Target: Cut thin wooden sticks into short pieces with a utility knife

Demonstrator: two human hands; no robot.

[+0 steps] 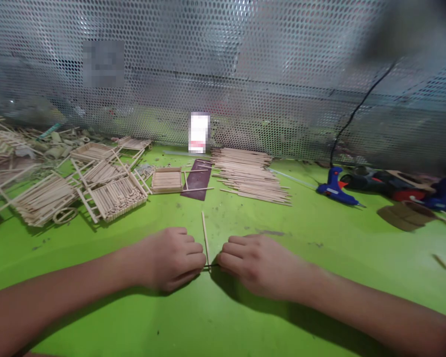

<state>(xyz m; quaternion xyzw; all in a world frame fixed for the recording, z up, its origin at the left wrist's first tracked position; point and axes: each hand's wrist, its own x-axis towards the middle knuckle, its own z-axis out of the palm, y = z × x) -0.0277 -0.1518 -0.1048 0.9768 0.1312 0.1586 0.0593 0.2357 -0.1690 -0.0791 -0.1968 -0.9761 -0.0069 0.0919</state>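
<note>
My left hand (173, 260) and my right hand (260, 265) rest on the green work surface (223, 317) with curled fingertips almost meeting. Between them, both hands pinch a thin dark crosswise stick (210, 267). A slim wooden stick (205, 238) rises from that join and points away from me, its lower end touching the dark stick. I cannot tell whether the two are joined. Finger shadow hides part of the join.
Loose wooden sticks (250, 176) lie in a pile ahead. Stick-built trays and frames (113, 198) sit to the left, near a dark mat (197, 179). Blue glue guns (336, 187) with black cords lie to the right. Perforated metal mesh (223, 74) stands behind.
</note>
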